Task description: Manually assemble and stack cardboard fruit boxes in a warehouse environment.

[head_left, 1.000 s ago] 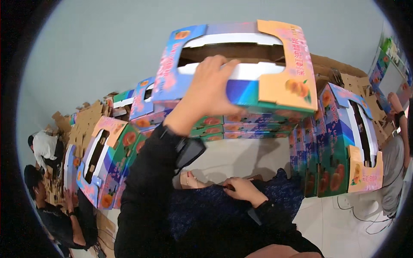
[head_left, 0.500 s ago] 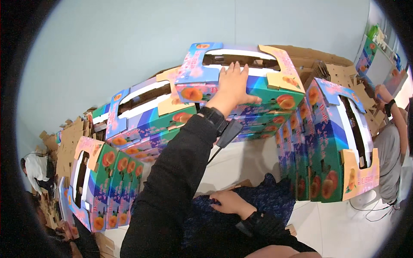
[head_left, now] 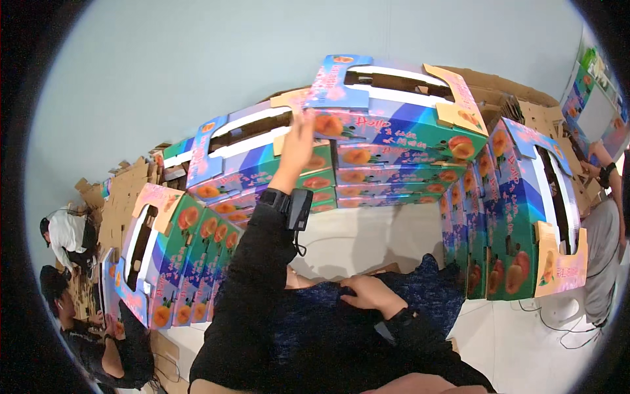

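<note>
My left hand [head_left: 299, 146] is raised at the near corner between two stacks of printed fruit cartons, fingers stretched out, seen edge-on. It is nearest to the middle carton [head_left: 400, 125] and the left carton [head_left: 246, 154], both blue, green and peach with cut-out handle tops. Whether it touches either one I cannot tell. Nothing shows in its grasp. My right hand [head_left: 375, 293] rests on the dark blue cloth [head_left: 430, 282] over my lap, fingers lying loosely bent, with nothing seen in it. Both wrists carry dark bands, and a small black device sits on the left one.
A carton stack [head_left: 508, 217] stands at the right and another carton row [head_left: 190, 262] at the left. Flattened brown cardboard [head_left: 128, 203] leans behind. Co-workers sit at far left, and a person in grey trousers [head_left: 600, 243] at right. Cables [head_left: 571, 325] lie on the floor.
My left hand has come off the top of the middle carton and moved left and down to its corner. My right hand stays on my lap. The view has shifted slightly.
</note>
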### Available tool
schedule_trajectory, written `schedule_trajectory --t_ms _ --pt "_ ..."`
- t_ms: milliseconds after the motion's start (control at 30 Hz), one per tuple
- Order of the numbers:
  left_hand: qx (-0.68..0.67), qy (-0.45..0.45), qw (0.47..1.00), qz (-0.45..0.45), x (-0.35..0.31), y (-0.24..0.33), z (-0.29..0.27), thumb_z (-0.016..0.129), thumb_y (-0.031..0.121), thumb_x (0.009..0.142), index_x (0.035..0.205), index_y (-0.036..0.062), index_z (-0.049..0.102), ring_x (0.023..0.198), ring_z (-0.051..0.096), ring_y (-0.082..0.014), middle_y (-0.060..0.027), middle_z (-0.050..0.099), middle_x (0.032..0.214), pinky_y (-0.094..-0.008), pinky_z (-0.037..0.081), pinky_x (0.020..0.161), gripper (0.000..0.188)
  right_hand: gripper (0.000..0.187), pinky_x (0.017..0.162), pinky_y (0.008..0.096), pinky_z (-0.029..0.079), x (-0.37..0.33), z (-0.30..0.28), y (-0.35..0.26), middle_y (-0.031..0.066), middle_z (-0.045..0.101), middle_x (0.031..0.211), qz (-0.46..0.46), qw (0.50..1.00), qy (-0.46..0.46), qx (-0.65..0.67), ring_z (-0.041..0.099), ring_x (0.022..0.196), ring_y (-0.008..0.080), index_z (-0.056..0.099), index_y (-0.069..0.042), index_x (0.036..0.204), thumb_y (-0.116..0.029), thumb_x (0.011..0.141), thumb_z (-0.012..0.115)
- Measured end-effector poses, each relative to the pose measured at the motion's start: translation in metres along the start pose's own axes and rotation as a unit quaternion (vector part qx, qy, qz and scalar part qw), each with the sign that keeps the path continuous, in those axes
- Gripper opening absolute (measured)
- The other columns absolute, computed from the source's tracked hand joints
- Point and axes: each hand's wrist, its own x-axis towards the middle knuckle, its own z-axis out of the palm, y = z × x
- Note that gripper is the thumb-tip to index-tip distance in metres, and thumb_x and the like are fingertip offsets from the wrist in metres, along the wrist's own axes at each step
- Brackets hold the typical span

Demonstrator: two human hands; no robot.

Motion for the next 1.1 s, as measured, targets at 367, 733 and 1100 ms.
schedule_trajectory --t_ms 367,733,1100 --pt "0.534 -0.121 0.829 0.108 -0.017 -0.008 0.003 0.065 0.069 0.062 0.147 0.0178 0.016 0.132 0.030 -0.0393 -0.0235 0.029 0.144 -0.0693 0.018 0.098 0.111 0.039 0.078 0.0421 0.048 -0.005 -0.005 -0.001 0.0194 0.063 0.099 0.027 0.999 -0.017 -0.031 0.060 0.092 0.0355 0.061 -0.003 0.107 -0.029 0.078 0.064" --pt "0.508 -0.108 0.789 0.328 -0.061 -0.016 -0.021 0.065 0.053 0.070 0.146 0.0160 0.023 0.140 0.005 -0.0404 -0.0204 0.007 0.151 -0.0631 0.008 0.106 0.094 0.044 0.083 0.0444 0.047 0.001 0.007 0.015 0.0203 0.062 0.100 0.055 0.995 -0.046 -0.067 0.059 0.096 0.0367 0.061 -0.003 0.107 -0.036 0.078 0.064" --pt "0.587 -0.098 0.793 0.127 -0.277 -0.014 -0.192 0.071 0.022 0.072 0.141 0.0088 0.031 0.136 0.026 -0.0335 -0.0148 0.037 0.142 -0.0554 0.012 0.110 0.081 0.047 0.087 0.0426 0.046 0.003 0.011 0.005 0.0194 0.061 0.108 0.045 0.994 -0.069 -0.066 0.056 0.101 0.0354 0.060 -0.006 0.112 -0.037 0.077 0.062"
